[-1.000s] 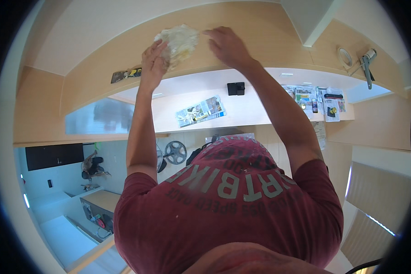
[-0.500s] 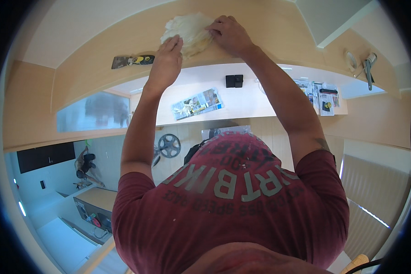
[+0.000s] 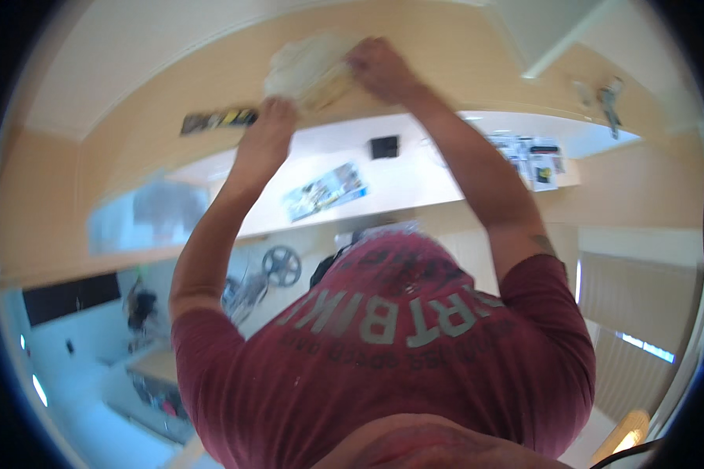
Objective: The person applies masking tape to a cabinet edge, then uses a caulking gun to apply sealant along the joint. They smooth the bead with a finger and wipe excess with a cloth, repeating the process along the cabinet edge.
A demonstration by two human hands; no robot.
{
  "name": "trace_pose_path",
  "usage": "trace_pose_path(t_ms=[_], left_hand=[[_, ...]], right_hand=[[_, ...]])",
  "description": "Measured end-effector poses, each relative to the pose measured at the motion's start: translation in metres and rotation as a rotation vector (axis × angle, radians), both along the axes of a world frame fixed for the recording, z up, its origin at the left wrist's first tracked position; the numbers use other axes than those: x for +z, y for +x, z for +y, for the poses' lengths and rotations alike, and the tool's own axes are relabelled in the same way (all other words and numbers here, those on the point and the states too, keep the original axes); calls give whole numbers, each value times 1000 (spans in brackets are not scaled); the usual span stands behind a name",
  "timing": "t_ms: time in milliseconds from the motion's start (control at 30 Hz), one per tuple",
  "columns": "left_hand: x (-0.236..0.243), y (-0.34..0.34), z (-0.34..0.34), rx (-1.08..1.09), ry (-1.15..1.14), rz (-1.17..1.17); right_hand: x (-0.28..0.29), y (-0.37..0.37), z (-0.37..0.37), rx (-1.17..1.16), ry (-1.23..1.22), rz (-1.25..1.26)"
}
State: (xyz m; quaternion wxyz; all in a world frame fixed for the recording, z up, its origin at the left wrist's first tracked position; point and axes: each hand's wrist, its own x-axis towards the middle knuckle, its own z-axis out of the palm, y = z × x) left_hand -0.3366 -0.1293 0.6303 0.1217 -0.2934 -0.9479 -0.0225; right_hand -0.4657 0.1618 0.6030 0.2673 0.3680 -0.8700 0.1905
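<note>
Looking in through the head view, I find at far left the dark blade of a scraper (image 3: pixel 219 120) with a black-and-yellow handle, lying on the wood-coloured tabletop (image 3: pixel 152 117), its handle end just beside the left hand (image 3: pixel 274 127); blur keeps me from telling whether they touch. The left fingers are bunched at the lower left rim of a pale, crumpled bundle (image 3: pixel 308 72), and I cannot tell how far open they are or whether they have hold of it. The bundle lies on the tabletop between both hands; its material is too blurred for me to name. I judge the step in hand to be working it from both sides, and the next move seems to call for even control at its two rims. The tabletop's near edge runs close beneath the bundle, with a white shelf (image 3: pixel 414 187) lower down carrying a newspaper sheet (image 3: pixel 325 191) and a black box (image 3: pixel 384 147), so I would favour movement away from that edge. At the bundle's right rim, the right hand (image 3: pixel 380 70) has its fingers curled inward; I cannot tell whether they pinch any of it. Further right, bare tabletop gives me sideways room until an upright partition (image 3: pixel 559 48) closes it off.
</note>
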Motion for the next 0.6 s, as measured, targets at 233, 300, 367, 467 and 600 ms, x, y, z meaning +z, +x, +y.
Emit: trace_pose_path(t_ms=[233, 300, 367, 467, 600], left_hand=[[-6, -16, -13, 19, 402, 181], [-10, -20, -10, 4, 518, 431], [-23, -29, -16, 48, 507, 570], [-41, -35, -16, 153, 563, 673], [-51, -33, -13, 266, 526, 696]], right_hand=[[34, 16, 11, -167, -290, -280], [41, 12, 47, -249, -361, -120], [86, 3, 96, -540, -185, -150], [148, -39, 176, -899, 32, -2], [251, -95, 221, -1150, 217, 17]])
